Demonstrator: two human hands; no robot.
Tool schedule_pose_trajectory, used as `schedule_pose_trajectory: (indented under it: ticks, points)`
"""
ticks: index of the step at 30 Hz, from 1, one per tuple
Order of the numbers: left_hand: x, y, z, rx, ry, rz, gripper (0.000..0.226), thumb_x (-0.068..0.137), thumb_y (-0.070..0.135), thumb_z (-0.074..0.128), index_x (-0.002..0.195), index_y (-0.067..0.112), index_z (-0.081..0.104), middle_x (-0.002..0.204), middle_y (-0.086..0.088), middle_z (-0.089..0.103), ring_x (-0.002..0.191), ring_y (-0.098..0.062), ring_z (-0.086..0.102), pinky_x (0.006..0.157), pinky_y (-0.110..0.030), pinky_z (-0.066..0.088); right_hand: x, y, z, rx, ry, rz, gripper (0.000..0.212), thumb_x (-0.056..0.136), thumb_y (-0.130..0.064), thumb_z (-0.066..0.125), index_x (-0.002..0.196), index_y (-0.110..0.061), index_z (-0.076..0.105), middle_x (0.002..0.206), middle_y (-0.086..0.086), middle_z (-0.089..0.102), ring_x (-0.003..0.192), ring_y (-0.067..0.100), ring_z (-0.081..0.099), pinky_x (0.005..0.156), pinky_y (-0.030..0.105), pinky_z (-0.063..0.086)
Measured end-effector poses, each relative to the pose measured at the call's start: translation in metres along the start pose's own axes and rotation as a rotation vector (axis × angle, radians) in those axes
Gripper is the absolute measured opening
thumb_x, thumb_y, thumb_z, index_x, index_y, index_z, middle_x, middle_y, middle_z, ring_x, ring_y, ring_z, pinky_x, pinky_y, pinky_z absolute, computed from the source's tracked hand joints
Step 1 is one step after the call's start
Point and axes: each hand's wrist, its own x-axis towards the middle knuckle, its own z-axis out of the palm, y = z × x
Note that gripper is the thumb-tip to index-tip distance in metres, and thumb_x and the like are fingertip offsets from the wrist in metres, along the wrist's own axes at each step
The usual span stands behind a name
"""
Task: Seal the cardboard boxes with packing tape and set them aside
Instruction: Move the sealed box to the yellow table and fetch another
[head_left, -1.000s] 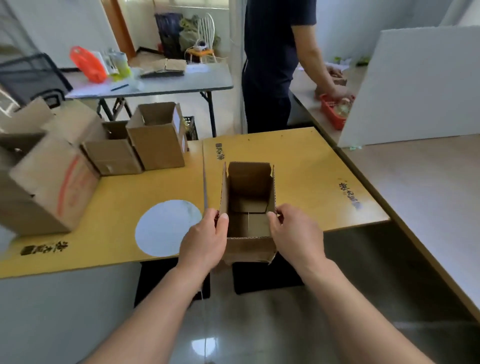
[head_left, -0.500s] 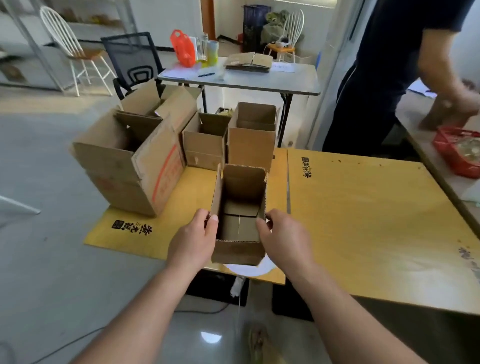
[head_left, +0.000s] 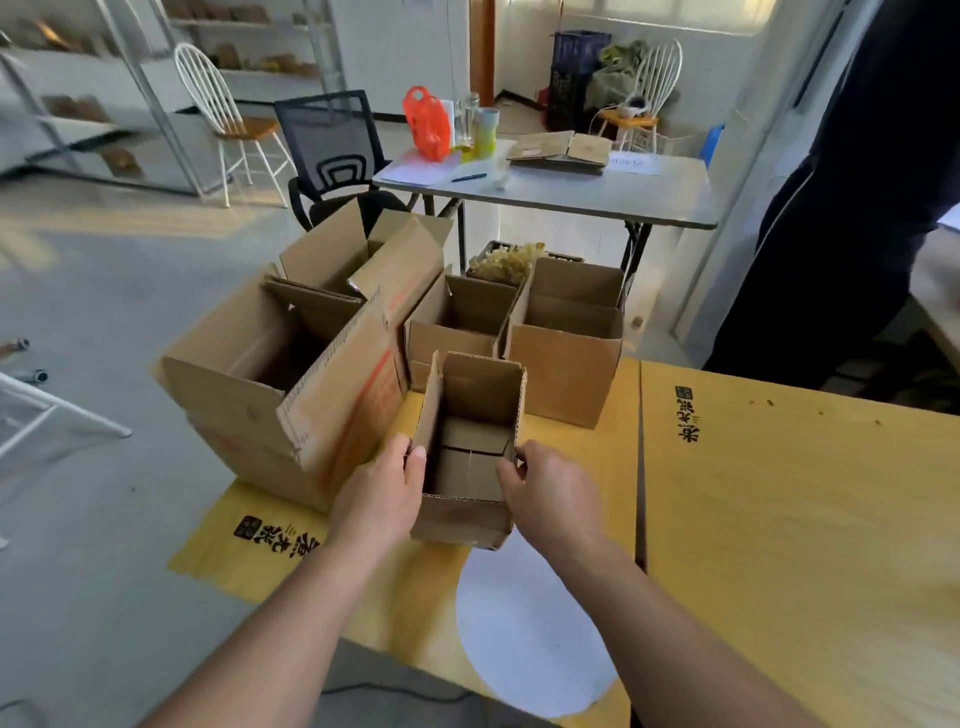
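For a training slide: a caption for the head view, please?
Left hand and right hand grip a small open cardboard box at the yellow table near three open boxes.

Small open-topped cardboard box upright, above yellow table's near-left part.

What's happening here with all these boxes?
A person is gripping a small box by its sides, left hand on one wall and right hand on the other, at the near edge of a yellow table. The box's top is open. A big box and two medium boxes stand behind it, also open. No tape is in sight. A second person stands at the right.
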Motion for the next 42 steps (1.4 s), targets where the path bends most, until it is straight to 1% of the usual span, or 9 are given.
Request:
schedule_pose_trajectory:
  ticks: [3, 6, 11, 14, 16, 20, 25, 35, 42]
  points:
    - [0.02, -0.005, -0.006, 0.223, 0.015, 0.08, 0.025, 0.101, 0.034, 0.036, 0.095, 0.016, 0.052, 0.11, -0.013, 0.065, 0.103, -0.035, 0.057, 0.075, -0.038, 0.041, 0.018, -0.009, 0.008, 0.019, -0.013, 0.013, 0.023, 0.095, -0.028, 0.044, 0.095, -0.009, 0.058, 0.088, 0.007, 0.063, 0.078, 0.03, 0.058, 0.062, 0.033, 0.043]
    - [0.044, -0.013, -0.025, 0.469, 0.176, 0.297, 0.03, 0.094, 0.038, 0.051, 0.107, 0.017, 0.069, 0.144, -0.009, 0.048, 0.132, -0.028, 0.041, 0.107, -0.044, 0.03, 0.031, -0.027, 0.012, 0.061, 0.007, 0.03, 0.018, 0.095, -0.022, 0.042, 0.085, -0.01, 0.051, 0.079, 0.006, 0.058, 0.07, 0.028, 0.051, 0.049, 0.03, 0.03]
    - [0.075, -0.019, -0.07, 0.671, 0.066, 0.356, 0.049, 0.096, 0.046, 0.043, 0.142, 0.029, 0.039, 0.161, -0.01, -0.001, 0.148, -0.029, -0.008, 0.116, -0.05, -0.006, 0.048, -0.059, 0.02, 0.089, 0.11, 0.087, 0.018, 0.095, -0.02, 0.043, 0.087, -0.008, 0.054, 0.076, 0.007, 0.059, 0.067, 0.028, 0.049, 0.048, 0.031, 0.028]
    - [0.091, -0.027, -0.092, 0.586, -0.069, 0.249, 0.062, 0.098, 0.044, 0.04, 0.152, 0.026, 0.014, 0.161, -0.012, 0.004, 0.146, -0.032, 0.016, 0.114, -0.046, 0.023, 0.056, -0.071, 0.038, 0.104, 0.079, 0.15, 0.019, 0.097, -0.02, 0.041, 0.1, -0.008, 0.056, 0.079, 0.007, 0.058, 0.069, 0.027, 0.05, 0.049, 0.03, 0.03]
    - [0.099, -0.031, -0.103, 0.414, -0.155, 0.176, 0.065, 0.1, 0.038, 0.038, 0.153, 0.025, 0.004, 0.155, -0.012, 0.027, 0.13, -0.029, 0.044, 0.092, -0.041, 0.047, 0.064, -0.078, 0.047, 0.116, 0.08, 0.21, 0.019, 0.098, -0.02, 0.041, 0.101, -0.009, 0.056, 0.079, 0.005, 0.056, 0.068, 0.024, 0.049, 0.048, 0.029, 0.029]
    - [0.107, -0.039, -0.112, 0.29, -0.151, 0.166, 0.069, 0.1, 0.02, 0.037, 0.153, 0.022, -0.008, 0.085, -0.007, 0.063, 0.066, -0.018, 0.057, 0.049, -0.031, 0.042, 0.072, -0.084, 0.054, 0.169, 0.113, 0.348, 0.014, 0.097, -0.013, 0.04, 0.09, -0.01, 0.052, 0.078, 0.004, 0.054, 0.064, 0.018, 0.048, 0.047, 0.025, 0.03]
    - [0.113, -0.045, -0.119, 0.299, -0.21, 0.22, 0.059, 0.101, 0.017, 0.032, 0.153, 0.024, 0.007, 0.137, -0.013, 0.051, 0.114, -0.032, 0.054, 0.087, -0.042, 0.047, 0.064, -0.08, 0.067, 0.036, -0.061, 0.405, 0.016, 0.097, -0.01, 0.038, 0.106, -0.009, 0.052, 0.096, 0.009, 0.061, 0.079, 0.025, 0.054, 0.062, 0.028, 0.038]
    - [0.115, -0.044, -0.122, 0.208, -0.254, 0.27, 0.059, 0.102, 0.03, 0.036, 0.153, 0.022, 0.01, 0.15, -0.007, 0.038, 0.129, -0.029, 0.045, 0.094, -0.041, 0.045, 0.05, -0.093, 0.046, -0.111, -0.021, 0.375, 0.039, 0.101, -0.042, 0.035, 0.122, -0.012, 0.049, 0.108, 0.007, 0.061, 0.094, 0.025, 0.058, 0.072, 0.033, 0.046]
    - [0.092, -0.003, -0.11, 0.027, 0.053, 0.602, 0.058, 0.097, 0.04, 0.048, 0.148, 0.017, 0.032, 0.155, -0.005, 0.029, 0.143, -0.025, 0.025, 0.114, -0.041, 0.026, 0.009, -0.074, 0.005, -0.248, 0.153, 0.335, 0.034, 0.099, -0.035, 0.042, 0.125, -0.016, 0.051, 0.121, 0.004, 0.056, 0.094, 0.022, 0.056, 0.071, 0.029, 0.044]
